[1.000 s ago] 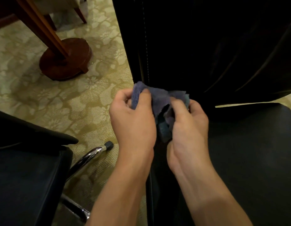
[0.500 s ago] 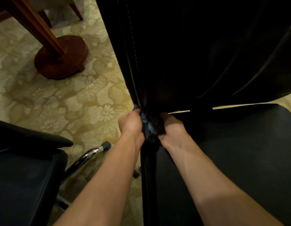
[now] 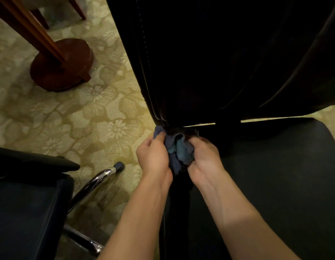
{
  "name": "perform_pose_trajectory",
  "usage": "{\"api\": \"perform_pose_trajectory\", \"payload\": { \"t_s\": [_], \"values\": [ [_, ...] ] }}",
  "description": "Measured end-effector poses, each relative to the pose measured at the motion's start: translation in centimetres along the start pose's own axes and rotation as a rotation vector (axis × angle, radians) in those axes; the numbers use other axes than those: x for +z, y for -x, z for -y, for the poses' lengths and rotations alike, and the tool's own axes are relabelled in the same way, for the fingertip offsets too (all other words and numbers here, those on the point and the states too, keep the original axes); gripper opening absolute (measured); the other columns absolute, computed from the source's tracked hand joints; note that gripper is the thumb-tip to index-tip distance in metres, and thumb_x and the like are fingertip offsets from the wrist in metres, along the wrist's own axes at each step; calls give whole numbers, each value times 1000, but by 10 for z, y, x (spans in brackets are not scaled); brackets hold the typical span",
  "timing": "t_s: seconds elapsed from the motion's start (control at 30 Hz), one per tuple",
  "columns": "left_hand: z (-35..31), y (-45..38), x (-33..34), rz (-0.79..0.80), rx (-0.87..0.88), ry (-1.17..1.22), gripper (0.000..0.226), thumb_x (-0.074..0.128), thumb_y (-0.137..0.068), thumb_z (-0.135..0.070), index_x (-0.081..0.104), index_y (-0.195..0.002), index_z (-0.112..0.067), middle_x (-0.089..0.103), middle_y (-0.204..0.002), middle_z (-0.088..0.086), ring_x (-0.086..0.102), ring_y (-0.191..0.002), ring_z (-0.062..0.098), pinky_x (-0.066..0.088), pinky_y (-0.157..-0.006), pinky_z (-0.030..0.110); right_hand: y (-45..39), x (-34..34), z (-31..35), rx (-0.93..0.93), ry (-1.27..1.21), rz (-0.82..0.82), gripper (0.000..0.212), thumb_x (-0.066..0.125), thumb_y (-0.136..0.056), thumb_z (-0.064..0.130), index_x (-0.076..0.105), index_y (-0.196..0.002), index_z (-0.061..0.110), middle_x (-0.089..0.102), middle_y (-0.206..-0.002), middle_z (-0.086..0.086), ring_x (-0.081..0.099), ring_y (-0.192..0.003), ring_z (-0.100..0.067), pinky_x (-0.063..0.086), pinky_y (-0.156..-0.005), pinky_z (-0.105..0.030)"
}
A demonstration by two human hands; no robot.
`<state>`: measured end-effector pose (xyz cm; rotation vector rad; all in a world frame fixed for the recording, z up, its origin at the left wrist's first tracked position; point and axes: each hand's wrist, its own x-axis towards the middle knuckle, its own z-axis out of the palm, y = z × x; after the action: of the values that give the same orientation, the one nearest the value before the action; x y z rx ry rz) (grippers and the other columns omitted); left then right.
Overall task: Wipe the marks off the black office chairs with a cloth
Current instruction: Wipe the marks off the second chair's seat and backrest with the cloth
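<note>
Both forearms reaching forward, hands side by side, knuckles up. Left hand (image 3: 153,156) and right hand (image 3: 205,157) are both gripping the bunched blue cloth (image 3: 178,152), pressing it at the black chair (image 3: 219,62) backrest-seat junction.

Under me: carpet (image 3: 73,119), pale olive with cream flowers, dimly lit. At upper left, a round dark-red wooden base (image 3: 69,68) with a slanted post (image 3: 28,29) rising from it. Behind it, two wooden legs (image 3: 76,8) of some other furniture. Low left, a chrome leg (image 3: 91,182) ended in a dark castor (image 3: 119,166).
</note>
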<state>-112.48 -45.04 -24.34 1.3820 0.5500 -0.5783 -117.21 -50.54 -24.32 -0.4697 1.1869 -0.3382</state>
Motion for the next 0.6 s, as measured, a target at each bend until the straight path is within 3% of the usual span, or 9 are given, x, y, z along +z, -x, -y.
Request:
{"api": "perform_pose_trajectory", "payload": {
  "t_s": [0.07,0.23,0.37,0.47,0.6],
  "values": [
    [-2,-13,9,-16,-84,8,8,59,-92,-2,65,-93,-7,63,-85,16,62,-75,28,56,-69,41,-9,3,1,24,27,-64,22,60,-91,-3,63,-112,-7,69,-88,-20,69,-79,-31,58,-79,-43],
    [-9,-18,30,-106,2,0,21,45,-87,6,57,-76,-8,52,-73,10,49,-72,27,42,-64,40,-19,20,28,28,-2,-82,19,52,-95,-1,64,-109,3,66,-83,-14,64,-67,-25,57,-61,-33],
    [-11,14,28,-34,-7,19,13,53,-91,1,65,-93,-3,64,-74,14,63,-70,28,52,-63,36,2,8,39,-7,-30,-92,11,54,-94,1,63,-100,0,65,-81,-15,65,-70,-24,56,-61,-29],
    [-19,41,32,46,10,18,10,59,-94,-5,61,-84,-5,66,-67,8,64,-64,19,53,-58,26,27,-1,61,-54,-67,-65,8,55,-94,0,60,-88,0,65,-70,-11,66,-57,-17,56,-52,-24],
    [-19,48,42,99,-8,-47,9,59,-97,-9,63,-90,-6,70,-73,6,67,-68,15,55,-62,24,38,0,80,-104,-11,-76,9,52,-96,-1,57,-89,2,61,-68,-10,64,-53,-13,52,-47,-22]
  ]
}}
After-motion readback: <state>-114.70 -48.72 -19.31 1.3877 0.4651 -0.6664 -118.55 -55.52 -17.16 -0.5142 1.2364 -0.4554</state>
